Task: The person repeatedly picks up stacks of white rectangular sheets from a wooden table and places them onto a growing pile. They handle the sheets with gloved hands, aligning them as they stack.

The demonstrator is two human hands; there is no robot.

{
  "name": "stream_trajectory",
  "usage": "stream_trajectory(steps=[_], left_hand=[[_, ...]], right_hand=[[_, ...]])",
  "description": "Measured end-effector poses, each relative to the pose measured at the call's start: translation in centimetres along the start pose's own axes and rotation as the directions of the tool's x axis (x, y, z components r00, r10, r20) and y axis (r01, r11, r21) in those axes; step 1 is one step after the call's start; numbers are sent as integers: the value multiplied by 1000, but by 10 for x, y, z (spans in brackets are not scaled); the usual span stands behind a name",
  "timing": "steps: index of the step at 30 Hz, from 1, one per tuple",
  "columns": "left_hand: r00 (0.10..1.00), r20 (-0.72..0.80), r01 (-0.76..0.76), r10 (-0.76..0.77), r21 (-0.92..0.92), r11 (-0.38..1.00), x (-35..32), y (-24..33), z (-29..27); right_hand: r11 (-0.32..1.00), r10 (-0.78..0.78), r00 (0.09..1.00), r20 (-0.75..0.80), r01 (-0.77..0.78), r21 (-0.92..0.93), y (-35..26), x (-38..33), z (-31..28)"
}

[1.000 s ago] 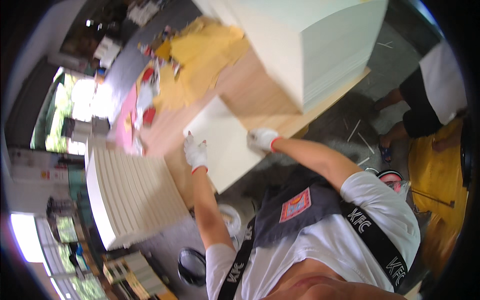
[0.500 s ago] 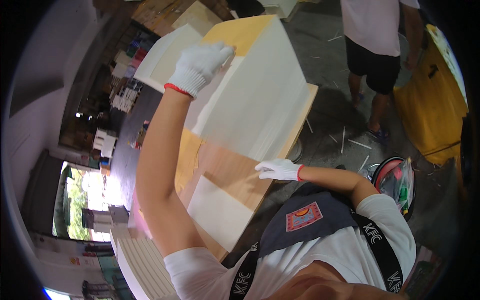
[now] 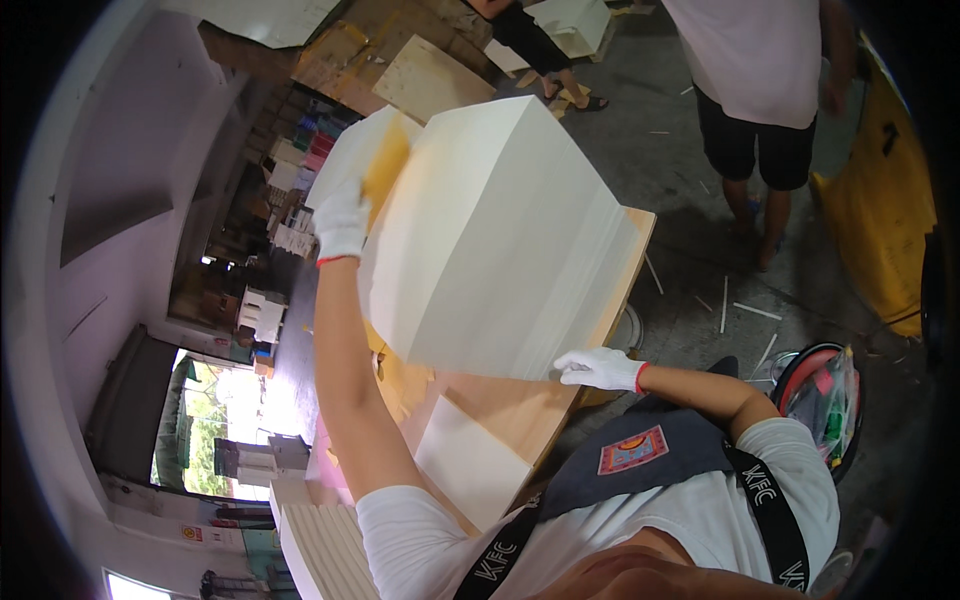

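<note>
My right hand [image 3: 600,368], gloved, rests with loosely curled fingers and nothing in its grip, just beside the lower corner of the big white stack [image 3: 520,250]. Near me on the wooden table [image 3: 520,408], a white sheet [image 3: 472,458] lies flat and apart from that stack; at my lower left, a pile of pale layers [image 3: 325,545] already stands. To my right is what looks like a round red-rimmed container [image 3: 790,375], with a clear bag [image 3: 843,385] and something green in it. Further out, my left hand [image 3: 342,222] seems closed on a yellow sheet [image 3: 388,165], though blur hides my fingertips. The sheet is beside the stack's upper end, whose top shows white, so I judge the uncovering mostly done; the tall stack itself is left. Beyond stands a co-worker [image 3: 750,60].
</note>
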State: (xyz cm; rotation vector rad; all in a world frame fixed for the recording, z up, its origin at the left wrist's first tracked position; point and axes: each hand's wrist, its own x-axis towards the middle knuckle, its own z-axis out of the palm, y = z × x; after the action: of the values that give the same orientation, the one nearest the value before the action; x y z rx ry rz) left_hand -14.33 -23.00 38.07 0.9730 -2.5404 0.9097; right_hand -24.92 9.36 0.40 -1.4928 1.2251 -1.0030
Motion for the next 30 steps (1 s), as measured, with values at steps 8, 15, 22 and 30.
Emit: stream_trajectory(steps=[8, 15, 22, 30], left_hand=[[870, 454, 188, -192, 53, 981, -39, -112, 65], [926, 369, 196, 80, -651, 733, 33, 124, -64], [919, 394, 83, 21, -243, 966, 12, 187, -84], [869, 495, 217, 14, -406, 887, 20, 177, -82]], right_hand=[[999, -14, 999, 46, 12, 47, 4, -2, -6], [997, 6, 999, 36, -9, 78, 16, -3, -21], [997, 4, 999, 47, -8, 78, 8, -17, -25], [996, -3, 1000, 12, 2, 85, 21, -21, -27]])
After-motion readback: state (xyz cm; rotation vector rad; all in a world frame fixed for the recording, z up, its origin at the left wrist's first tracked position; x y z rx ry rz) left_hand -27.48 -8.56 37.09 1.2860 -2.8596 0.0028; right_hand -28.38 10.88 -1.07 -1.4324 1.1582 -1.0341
